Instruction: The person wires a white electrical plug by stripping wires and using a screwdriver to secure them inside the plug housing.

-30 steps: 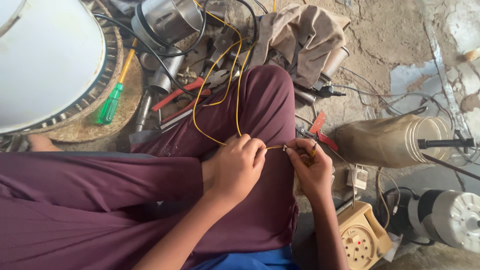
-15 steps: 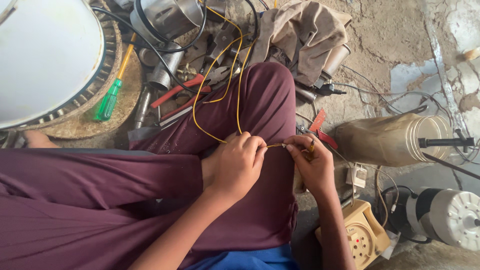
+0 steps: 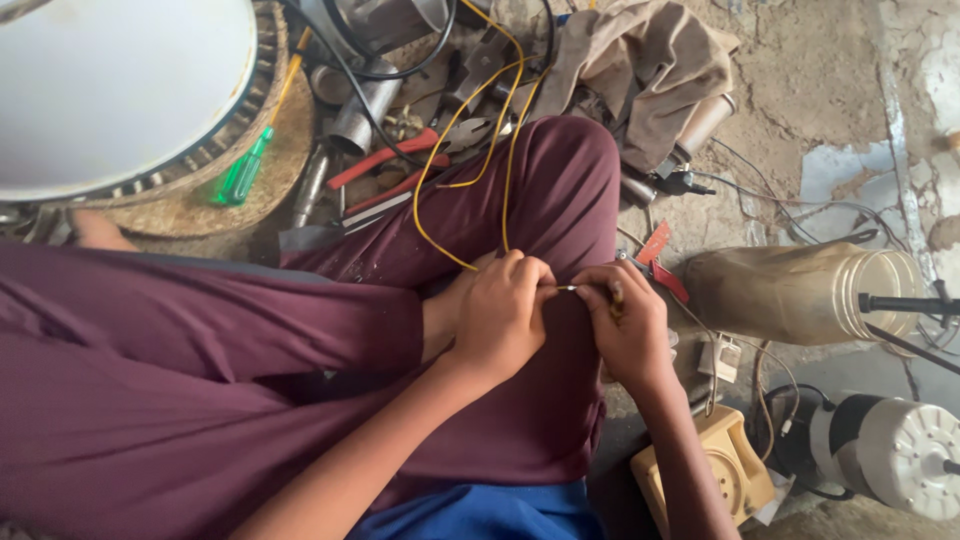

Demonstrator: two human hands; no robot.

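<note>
I sit cross-legged in maroon trousers [image 3: 250, 340]. My left hand [image 3: 503, 315] pinches the end of a yellow wire [image 3: 447, 165] that loops up over my knee toward the clutter. Facing it, my right hand [image 3: 625, 325] grips a small dark tool at the bare metal tip of that wire, between the two hands. Both hands rest just above my right knee, almost touching each other.
A large white disc [image 3: 120, 90] on a woven ring lies top left, with a green-handled screwdriver [image 3: 245, 170] beside it. Red-handled pliers [image 3: 385, 170], metal tubes and a beige cloth [image 3: 640, 70] lie ahead. A clear plastic jar [image 3: 800, 290], a white motor [image 3: 900, 455] and a cream plastic part [image 3: 715, 475] sit right.
The hands have stayed together on the wire tip; my right hand has closed in slightly toward the left. The view has shifted a little.
</note>
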